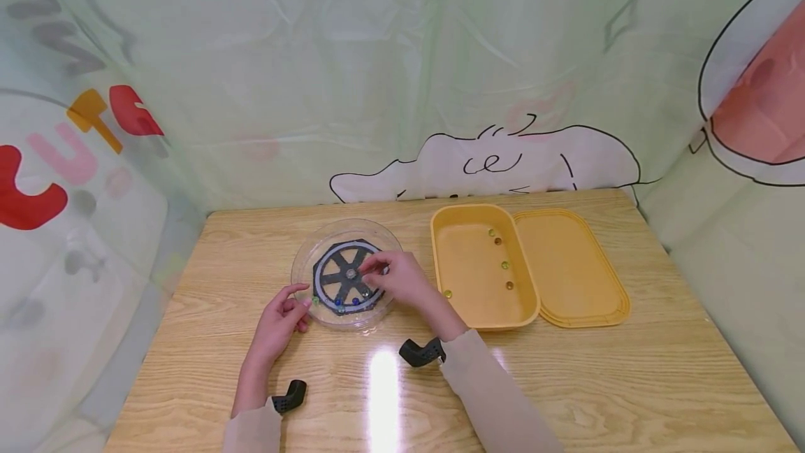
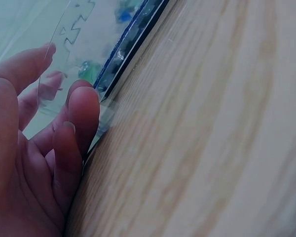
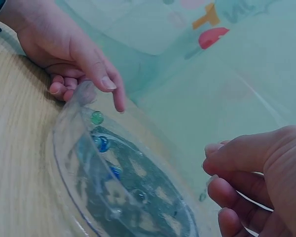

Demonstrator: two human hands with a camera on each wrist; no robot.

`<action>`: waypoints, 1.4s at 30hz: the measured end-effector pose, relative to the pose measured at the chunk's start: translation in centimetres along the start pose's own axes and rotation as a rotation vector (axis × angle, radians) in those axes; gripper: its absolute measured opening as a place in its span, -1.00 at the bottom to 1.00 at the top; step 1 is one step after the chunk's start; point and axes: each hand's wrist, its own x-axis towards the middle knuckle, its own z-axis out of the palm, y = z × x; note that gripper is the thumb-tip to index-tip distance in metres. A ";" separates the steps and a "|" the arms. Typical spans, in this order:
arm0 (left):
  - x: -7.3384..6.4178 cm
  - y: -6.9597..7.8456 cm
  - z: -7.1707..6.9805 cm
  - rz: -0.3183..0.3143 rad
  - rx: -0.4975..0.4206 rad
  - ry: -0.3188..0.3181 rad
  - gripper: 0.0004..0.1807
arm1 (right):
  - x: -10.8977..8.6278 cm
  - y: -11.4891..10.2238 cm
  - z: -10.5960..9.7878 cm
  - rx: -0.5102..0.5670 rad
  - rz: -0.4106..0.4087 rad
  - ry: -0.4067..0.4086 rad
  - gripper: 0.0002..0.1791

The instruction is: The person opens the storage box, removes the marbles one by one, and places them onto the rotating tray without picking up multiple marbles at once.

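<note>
A clear round dish (image 1: 306,247) stands on the table, with a dark spoked disc (image 1: 327,256) at its base. Several glass marbles lie along its near side, among them a green marble (image 3: 97,117) and a blue marble (image 1: 355,301). My left hand (image 1: 279,320) holds the dish's left rim; in the left wrist view its fingers (image 2: 84,108) lie against the clear wall. Over the dish hovers my right hand (image 1: 399,277), fingers bent and fingertips near each other. Just below those fingertips, the right wrist view shows a small translucent greenish speck (image 3: 203,196).
Right of the dish, a yellow plastic box (image 1: 468,257) holds several yellow-green and amber marbles. Its yellow lid (image 1: 569,264) lies flat beside it, against the box's right side. A printed curtain (image 1: 302,89) hangs behind the wooden table (image 1: 239,250).
</note>
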 end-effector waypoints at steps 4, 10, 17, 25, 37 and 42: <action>0.0 -0.1 0.0 0.004 -0.002 0.001 -0.60 | 0.0 0.0 -0.6 -0.010 -0.010 0.024 -0.85; 0.1 -0.2 -0.1 0.006 0.007 -0.001 -0.61 | -0.3 -0.3 -2.3 -0.017 0.041 0.058 -0.87; 0.2 -0.3 -0.1 0.017 0.001 -0.007 -0.60 | -0.5 -0.2 -5.2 -0.057 0.041 0.103 -0.84; 0.2 -0.1 0.0 -0.006 -0.002 0.003 -0.60 | -0.8 1.4 -8.6 -0.135 0.043 0.126 -0.82; 0.3 -0.2 -0.1 0.007 0.003 -0.007 -0.60 | -0.8 4.7 -12.5 -0.265 -0.024 0.082 -0.89; 0.2 -0.2 -0.1 -0.002 0.001 -0.002 -0.60 | -0.9 5.8 -13.5 -0.296 -0.075 0.029 -0.90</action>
